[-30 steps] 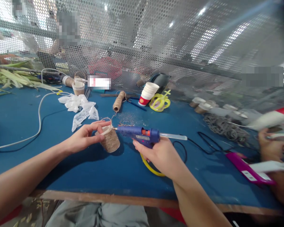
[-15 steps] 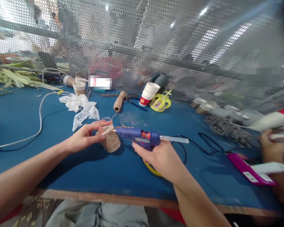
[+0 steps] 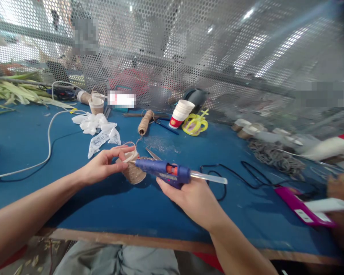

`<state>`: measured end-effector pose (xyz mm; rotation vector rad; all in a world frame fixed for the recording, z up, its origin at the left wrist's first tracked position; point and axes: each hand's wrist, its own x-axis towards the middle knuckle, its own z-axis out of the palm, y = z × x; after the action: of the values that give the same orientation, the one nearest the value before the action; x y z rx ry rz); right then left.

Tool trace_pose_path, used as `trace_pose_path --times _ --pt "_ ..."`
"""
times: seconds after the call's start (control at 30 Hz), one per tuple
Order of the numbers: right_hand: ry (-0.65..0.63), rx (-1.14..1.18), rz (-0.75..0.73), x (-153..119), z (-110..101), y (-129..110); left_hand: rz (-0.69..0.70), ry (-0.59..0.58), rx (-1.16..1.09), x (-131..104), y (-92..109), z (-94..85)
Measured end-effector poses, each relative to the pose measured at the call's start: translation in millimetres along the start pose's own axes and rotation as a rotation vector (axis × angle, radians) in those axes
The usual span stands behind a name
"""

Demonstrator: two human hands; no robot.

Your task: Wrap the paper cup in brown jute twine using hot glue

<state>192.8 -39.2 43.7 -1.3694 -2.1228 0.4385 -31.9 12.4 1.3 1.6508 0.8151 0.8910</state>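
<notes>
My left hand (image 3: 107, 163) is closed on a paper cup (image 3: 134, 175) wrapped in brown twine, tilted over the table. Its fingers hold the cup near the pale rim. My right hand (image 3: 193, 194) grips a blue hot glue gun (image 3: 163, 170), with a clear glue stick poking out of its back. The gun's nozzle points left and reaches the side of the cup just below the rim. From the cup a strand of twine runs up to a twine roll (image 3: 145, 123) lying behind it. Scissor blades (image 3: 153, 153) show partly behind the gun.
White plastic bags (image 3: 96, 128) lie to the left. Stacked paper cups (image 3: 180, 114) and a yellow crown-shaped craft (image 3: 195, 124) stand at the back. At right are a grey cord heap (image 3: 276, 156), a magenta power strip (image 3: 304, 206) and another person's blurred hand (image 3: 341, 187).
My right hand has moved the glue gun slightly left and down along the cup. My left hand stays nearly still. The other person's hand at right has shifted.
</notes>
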Motion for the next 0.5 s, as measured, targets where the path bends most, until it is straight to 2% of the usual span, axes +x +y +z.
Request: trace_pose_path --times 0.13,0.3,0.5 --pt "-0.008 0.013 0.079 4 -3 3 0.003 -0.005 -0.018 0 -1 0.0" --pt "-0.026 0.088 0.289 10 -7 7 0.013 -0.013 -0.036 1 -2 -0.7" --pt "-0.029 0.188 0.324 14 -7 9 0.025 -0.012 -0.032 0 -3 -1.1"
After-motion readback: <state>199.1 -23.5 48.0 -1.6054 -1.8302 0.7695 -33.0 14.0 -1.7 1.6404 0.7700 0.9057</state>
